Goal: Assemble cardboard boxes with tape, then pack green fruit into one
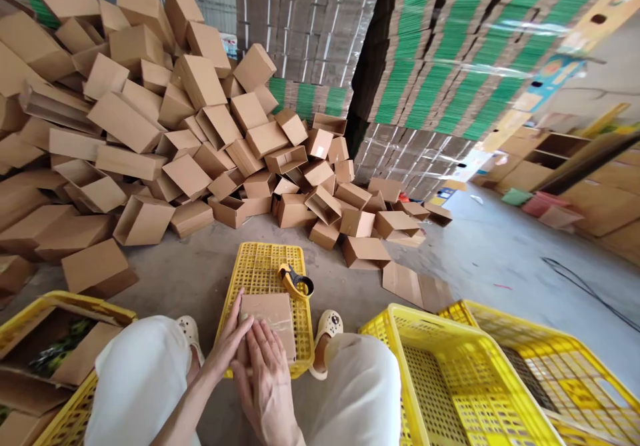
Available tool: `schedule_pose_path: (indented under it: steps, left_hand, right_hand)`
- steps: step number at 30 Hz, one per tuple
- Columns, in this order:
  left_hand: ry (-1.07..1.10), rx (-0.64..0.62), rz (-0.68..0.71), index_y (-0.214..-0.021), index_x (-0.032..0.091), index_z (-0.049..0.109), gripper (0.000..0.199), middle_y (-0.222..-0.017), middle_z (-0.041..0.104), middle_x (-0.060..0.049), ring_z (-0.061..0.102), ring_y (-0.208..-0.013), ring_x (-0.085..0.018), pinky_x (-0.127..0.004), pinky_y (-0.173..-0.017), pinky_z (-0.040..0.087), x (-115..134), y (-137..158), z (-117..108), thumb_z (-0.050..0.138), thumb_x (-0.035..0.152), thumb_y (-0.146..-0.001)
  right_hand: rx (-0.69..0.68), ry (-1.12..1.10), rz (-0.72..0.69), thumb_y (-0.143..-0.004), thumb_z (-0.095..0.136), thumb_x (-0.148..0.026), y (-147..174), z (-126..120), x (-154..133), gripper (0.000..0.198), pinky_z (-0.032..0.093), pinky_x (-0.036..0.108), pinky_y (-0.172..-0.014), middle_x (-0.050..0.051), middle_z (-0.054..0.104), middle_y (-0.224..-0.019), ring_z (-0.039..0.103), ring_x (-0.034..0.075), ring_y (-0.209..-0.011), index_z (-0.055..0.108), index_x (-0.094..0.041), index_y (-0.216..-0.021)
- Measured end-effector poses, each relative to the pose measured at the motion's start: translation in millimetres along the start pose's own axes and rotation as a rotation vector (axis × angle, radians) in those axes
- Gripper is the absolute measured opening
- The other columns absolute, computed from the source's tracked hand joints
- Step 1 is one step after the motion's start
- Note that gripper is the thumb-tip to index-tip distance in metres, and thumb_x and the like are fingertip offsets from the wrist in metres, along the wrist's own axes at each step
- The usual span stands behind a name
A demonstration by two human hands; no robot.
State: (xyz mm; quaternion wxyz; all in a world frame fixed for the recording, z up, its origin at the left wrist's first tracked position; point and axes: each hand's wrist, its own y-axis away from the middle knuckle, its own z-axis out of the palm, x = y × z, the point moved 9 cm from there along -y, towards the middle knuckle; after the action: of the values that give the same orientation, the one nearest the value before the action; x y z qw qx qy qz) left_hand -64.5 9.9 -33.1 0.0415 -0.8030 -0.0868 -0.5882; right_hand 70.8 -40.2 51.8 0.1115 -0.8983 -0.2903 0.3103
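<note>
A small closed cardboard box (277, 319) rests on a yellow plastic crate (255, 266) between my knees. My left hand (231, 339) lies along the box's left side, fingers stretched out, with its thumb reaching over the top. Flat on the near part of the box's top is my right hand (267, 379), its fingers extended and close beside my left thumb. Just beyond the box, a yellow and black tape dispenser (296, 282) lies on the crate. The near side of the box is hidden by my hands.
A big heap of cardboard boxes (200, 139) fills the floor ahead. Yellow crates (425, 366) stand at my right. On my left, another yellow crate (75, 299) holds an open carton (85, 359) with dark green contents. Stacks of flattened cardboard (440, 53) rise behind the heap.
</note>
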Motion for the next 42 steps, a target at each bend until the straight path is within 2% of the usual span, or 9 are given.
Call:
schedule_pose_path:
  steps: [4, 9, 12, 17, 21, 24, 30, 36, 42]
  left_hand:
    - [0.110, -0.029, -0.061, -0.168, 0.026, 0.026, 0.076, -0.177, 0.030, -0.009, 0.026, -0.164, -0.025, -0.043, -0.133, 0.027, 12.6, -6.7, -5.5, 0.044, 0.057, -0.101]
    - [0.058, 0.038, -0.075, -0.156, 0.021, 0.037, 0.065, -0.167, 0.045, -0.016, 0.044, -0.155, -0.028, -0.047, -0.129, 0.031, 16.1, -17.1, -2.8, 0.049, 0.046, -0.097]
    - [0.038, 0.051, -0.077, -0.152, 0.023, 0.038, 0.061, -0.162, 0.050, -0.016, 0.050, -0.149, -0.027, -0.046, -0.126, 0.035, 17.8, -18.1, -2.7, 0.050, 0.044, -0.096]
    - [0.039, 0.035, -0.076, -0.150, 0.023, 0.037, 0.061, -0.159, 0.052, -0.016, 0.053, -0.145, -0.026, -0.046, -0.123, 0.039, 17.9, -18.0, -4.9, 0.050, 0.044, -0.094]
    - [0.009, 0.051, -0.069, -0.148, 0.024, 0.040, 0.059, -0.154, 0.058, -0.015, 0.057, -0.142, -0.028, -0.049, -0.123, 0.039, 17.1, -21.6, -7.5, 0.053, 0.041, -0.093]
    - [0.011, 0.033, -0.058, -0.147, 0.023, 0.039, 0.058, -0.153, 0.058, -0.016, 0.057, -0.141, -0.027, -0.048, -0.123, 0.039, 17.6, -23.1, -6.1, 0.052, 0.041, -0.093]
    - [-0.003, 0.048, -0.064, -0.147, 0.024, 0.039, 0.058, -0.155, 0.056, -0.015, 0.055, -0.144, -0.027, -0.045, -0.124, 0.039, 16.4, -21.8, -6.6, 0.052, 0.041, -0.093]
    - [0.005, 0.045, -0.059, -0.147, 0.022, 0.038, 0.059, -0.152, 0.057, -0.017, 0.059, -0.138, -0.028, -0.047, -0.121, 0.042, 21.3, -19.2, -5.0, 0.049, 0.043, -0.093]
    - [-0.008, 0.032, -0.072, -0.148, 0.024, 0.036, 0.059, -0.156, 0.054, -0.015, 0.057, -0.141, -0.027, -0.047, -0.122, 0.040, 24.7, -19.3, -5.6, 0.048, 0.043, -0.094]
  right_hand:
    - [0.040, -0.075, 0.126, -0.104, 0.055, -0.030, 5.3, -15.0, 24.8, 0.049, 0.038, 0.062, -0.128, 0.004, 0.062, -0.154, 0.056, 0.033, -0.146, 0.059, -0.035, -0.153]
    - [0.120, -0.207, 0.282, -0.104, 0.056, -0.039, 9.7, -40.5, 66.7, 0.041, 0.037, 0.060, -0.128, 0.007, 0.066, -0.150, 0.054, 0.033, -0.148, 0.072, -0.030, -0.140]
    - [0.154, -0.376, 0.396, -0.100, 0.059, -0.042, 4.1, -37.4, 87.8, 0.049, 0.041, 0.052, -0.127, 0.009, 0.061, -0.156, 0.054, 0.032, -0.147, 0.068, -0.025, -0.145]
    - [0.094, -0.838, 0.611, -0.084, 0.066, -0.037, -19.6, -8.1, 113.4, 0.082, 0.052, 0.047, -0.115, 0.008, 0.055, -0.162, 0.057, 0.031, -0.145, 0.045, -0.025, -0.162]
    - [0.010, -1.066, 0.731, -0.076, 0.066, -0.035, -35.6, 6.1, 116.8, 0.085, 0.061, 0.043, -0.098, 0.006, 0.062, -0.154, 0.068, 0.032, -0.128, 0.048, -0.028, -0.159]
    - [0.041, -1.110, 0.751, -0.070, 0.069, -0.033, -42.6, 5.6, 117.7, 0.080, 0.061, 0.041, -0.095, 0.006, 0.067, -0.147, 0.070, 0.032, -0.123, 0.056, -0.027, -0.149]
    - [0.046, -1.037, 0.668, -0.071, 0.068, -0.035, -48.3, -3.8, 118.4, 0.066, 0.061, 0.039, -0.089, 0.006, 0.073, -0.135, 0.072, 0.030, -0.113, 0.064, -0.028, -0.136]
    - [-0.075, -1.105, 0.680, -0.067, 0.065, -0.032, -44.6, -2.5, 114.4, 0.077, 0.060, 0.035, -0.084, 0.005, 0.071, -0.138, 0.072, 0.028, -0.108, 0.057, -0.028, -0.144]
    - [0.023, -1.087, 0.758, -0.066, 0.065, -0.034, -47.0, 9.0, 121.0, 0.068, 0.061, 0.035, -0.081, 0.005, 0.072, -0.133, 0.072, 0.029, -0.106, 0.058, -0.028, -0.134]
